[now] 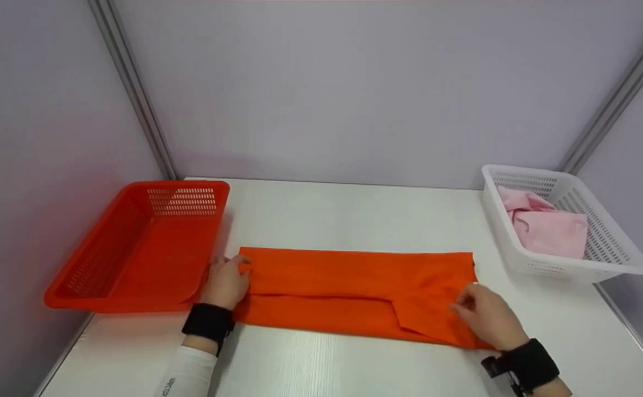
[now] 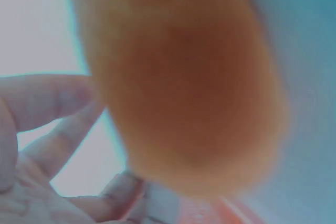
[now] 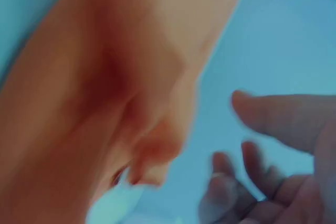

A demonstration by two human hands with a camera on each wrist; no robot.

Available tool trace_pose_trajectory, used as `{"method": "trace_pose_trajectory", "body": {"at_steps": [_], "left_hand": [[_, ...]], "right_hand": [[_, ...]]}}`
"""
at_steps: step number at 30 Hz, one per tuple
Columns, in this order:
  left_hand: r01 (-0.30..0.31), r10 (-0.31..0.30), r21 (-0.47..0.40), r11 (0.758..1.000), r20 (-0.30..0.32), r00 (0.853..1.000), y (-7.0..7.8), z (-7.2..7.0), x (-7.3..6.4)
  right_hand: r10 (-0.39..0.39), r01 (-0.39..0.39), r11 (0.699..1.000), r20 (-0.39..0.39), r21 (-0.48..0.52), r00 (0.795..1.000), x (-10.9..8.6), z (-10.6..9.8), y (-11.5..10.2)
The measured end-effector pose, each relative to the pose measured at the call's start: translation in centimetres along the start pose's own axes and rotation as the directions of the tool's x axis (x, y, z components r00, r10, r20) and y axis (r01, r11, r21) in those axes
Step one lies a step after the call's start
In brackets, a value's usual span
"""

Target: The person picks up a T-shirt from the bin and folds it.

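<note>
An orange garment (image 1: pixel 321 273) lies on the white table, folded into a long strip running left to right. A sleeve-like flap (image 1: pixel 418 320) is turned over near its right end. At the strip's left end, my left hand (image 1: pixel 226 282) pinches the edge between thumb and finger. In the left wrist view the fingertips meet the blurred orange fabric (image 2: pixel 194 103). My right hand (image 1: pixel 489 315) hovers at the right end, thumb and fingers apart. The right wrist view shows those fingers (image 3: pixel 278 111) beside the fabric (image 3: pixel 105 87), holding nothing.
A red basket (image 1: pixel 219 220) stands at the left, close beside my left hand. At the back right is a white basket (image 1: pixel 569 267) with pink cloth (image 1: pixel 553 234) in it. Pale panels (image 1: pixel 354 94) enclose the table (image 1: pixel 349 212) at the back and sides.
</note>
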State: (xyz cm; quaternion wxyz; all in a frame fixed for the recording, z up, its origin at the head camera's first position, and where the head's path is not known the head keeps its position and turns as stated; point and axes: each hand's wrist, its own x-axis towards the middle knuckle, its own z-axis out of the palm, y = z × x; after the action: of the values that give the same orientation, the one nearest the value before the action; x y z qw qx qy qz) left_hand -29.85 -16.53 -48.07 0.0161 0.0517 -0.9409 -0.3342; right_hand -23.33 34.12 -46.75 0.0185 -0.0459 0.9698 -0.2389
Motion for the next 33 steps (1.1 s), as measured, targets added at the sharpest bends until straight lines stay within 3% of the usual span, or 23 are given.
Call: {"method": "trace_pose_trajectory", "body": {"at_steps": [2, 6, 9, 12, 18, 20, 23, 26, 33], "left_hand": [[-0.056, 0.056, 0.022, 0.998, 0.004, 0.998, 0.5, 0.5, -0.2], [-0.146, 0.138, 0.077, 0.986, 0.108, 0.985, 1.1, 1.3, -0.3], [-0.142, 0.12, 0.131, 0.981, 0.16, 0.98, 1.0, 1.8, -0.3], [-0.124, 0.1, 0.138, 0.983, 0.17, 0.98, 0.8, 2.0, -0.2], [-0.119, 0.098, 0.124, 0.985, 0.164, 0.982, 0.8, 2.0, -0.1], [-0.115, 0.094, 0.12, 0.986, 0.164, 0.982, 0.7, 1.9, -0.1], [-0.108, 0.087, 0.115, 0.988, 0.173, 0.981, 0.6, 1.9, -0.1], [-0.111, 0.09, 0.116, 0.987, 0.173, 0.981, 0.6, 1.9, 0.0], [-0.103, 0.08, 0.146, 0.984, 0.153, 0.985, 0.9, 1.9, 0.0]], "right_hand": [[-0.064, 0.064, 0.998, 0.048, -0.01, 0.997, -0.6, 1.2, -1.2], [-0.118, 0.131, 0.986, 0.118, -0.107, 0.986, -0.8, 3.2, -2.4], [-0.112, 0.126, 0.98, 0.099, -0.154, 0.989, -0.8, 3.5, -2.7], [-0.099, 0.109, 0.985, 0.081, -0.136, 0.992, -1.0, 3.0, -2.8], [-0.078, 0.097, 0.988, 0.154, -0.121, 0.985, -1.2, 2.7, -2.9], [-0.042, 0.065, 0.989, 0.171, -0.13, 0.984, -1.2, 2.8, -3.4], [0.004, 0.009, 0.995, 0.127, -0.102, 0.992, -1.6, 3.0, -4.7], [-0.016, 0.023, 0.997, 0.103, -0.068, 0.995, -2.1, 3.7, -6.3], [-0.013, 0.038, 0.981, 0.131, -0.192, 0.991, -1.4, 5.9, -7.9]]}}
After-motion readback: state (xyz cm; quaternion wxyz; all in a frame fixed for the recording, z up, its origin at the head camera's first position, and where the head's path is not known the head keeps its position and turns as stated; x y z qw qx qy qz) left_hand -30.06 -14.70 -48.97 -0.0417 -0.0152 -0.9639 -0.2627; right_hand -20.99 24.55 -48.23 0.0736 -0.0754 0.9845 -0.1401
